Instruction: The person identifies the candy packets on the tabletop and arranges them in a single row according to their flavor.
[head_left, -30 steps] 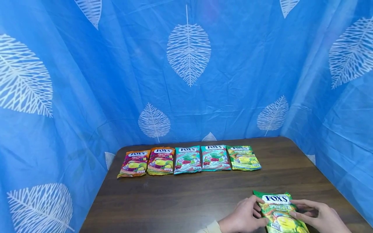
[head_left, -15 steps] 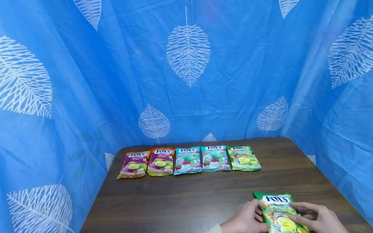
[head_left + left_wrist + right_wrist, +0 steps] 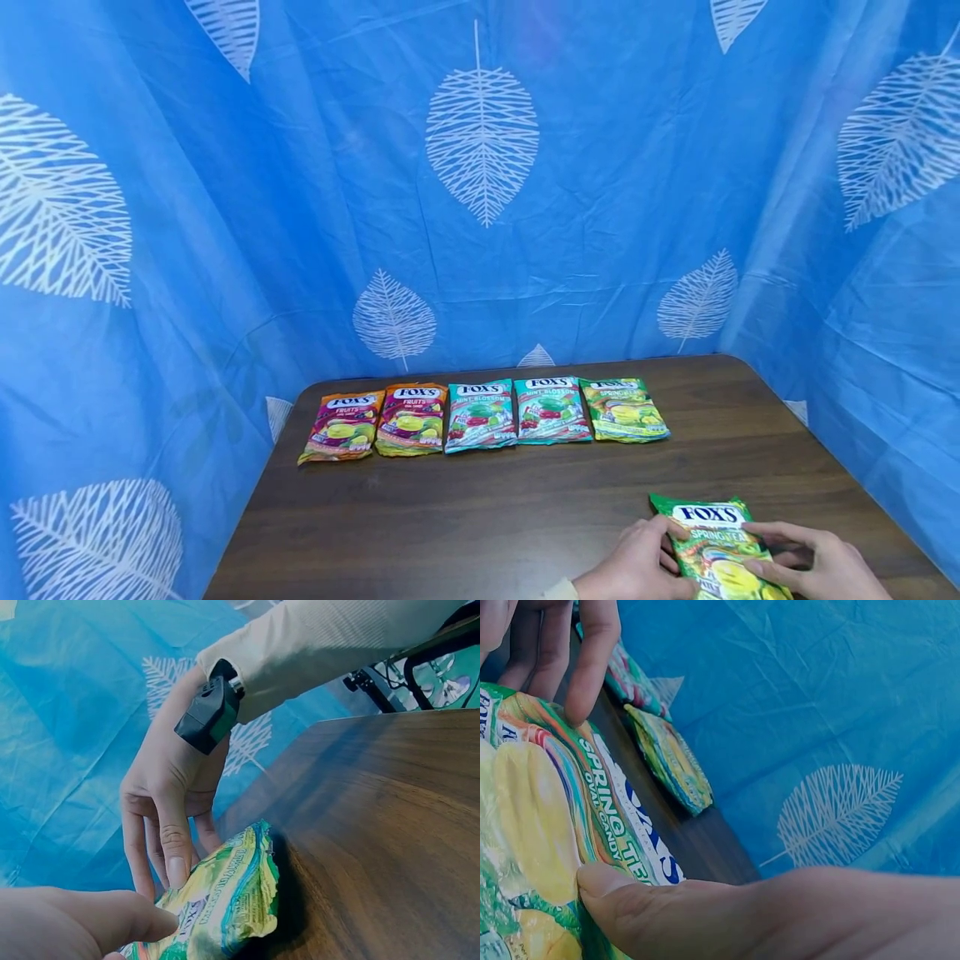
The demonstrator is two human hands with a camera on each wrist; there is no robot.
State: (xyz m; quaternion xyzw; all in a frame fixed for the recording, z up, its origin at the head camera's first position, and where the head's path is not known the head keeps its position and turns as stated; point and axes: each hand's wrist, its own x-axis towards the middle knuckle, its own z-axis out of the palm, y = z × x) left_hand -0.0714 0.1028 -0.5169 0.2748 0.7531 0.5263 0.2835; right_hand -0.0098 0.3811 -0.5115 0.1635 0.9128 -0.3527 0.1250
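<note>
A green and yellow Fox's Spring Tea candy bag (image 3: pixel 716 537) lies at the table's front right, its lower end cut off by the head view's edge. My left hand (image 3: pixel 637 562) grips its left side, fingers curled at the edge. On the right side my right hand (image 3: pixel 819 560) holds it, thumb on the printed front. The right wrist view shows that thumb (image 3: pixel 622 900) pressing beside the bag's lettering. In the left wrist view the bag (image 3: pixel 225 892) is seen from its end, between the two hands; some fingertips are hidden.
Along the table's (image 3: pixel 450 517) back edge is a row of candy bags: two purple-orange Fruits bags (image 3: pixel 412 421), two teal Mint Blossom bags (image 3: pixel 553 410) and another Spring Tea bag (image 3: pixel 625 412). A blue leaf-print curtain (image 3: pixel 585 208) encloses the back and sides.
Both hands stay on the Spring Tea bag, with only slight shifts of the left hand. The head view has tilted a little; the back row is unchanged.
</note>
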